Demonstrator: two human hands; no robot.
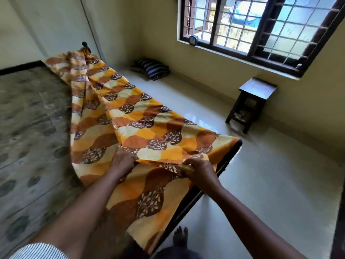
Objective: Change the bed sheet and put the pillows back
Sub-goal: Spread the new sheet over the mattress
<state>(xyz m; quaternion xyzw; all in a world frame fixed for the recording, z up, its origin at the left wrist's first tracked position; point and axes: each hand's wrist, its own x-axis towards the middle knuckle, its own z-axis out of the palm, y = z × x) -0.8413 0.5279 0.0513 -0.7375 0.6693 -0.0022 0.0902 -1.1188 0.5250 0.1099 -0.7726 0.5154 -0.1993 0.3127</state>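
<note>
An orange, yellow and brown leaf-patterned bed sheet [141,120] lies in a long folded strip along the right side of the bed. The grey patterned mattress [31,128] is bare on the left. My left hand [122,161] grips a fold of the sheet near the bed's near end. My right hand [200,171] grips a bunched edge of the same sheet close to the dark bed frame [203,193]. A dark striped pillow [152,69] lies on the floor by the far wall.
A dark wooden stool [251,102] stands on the glossy floor under the barred window [261,25]. A small blue clock [193,40] sits on the sill. My bare foot [180,237] stands beside the bed frame.
</note>
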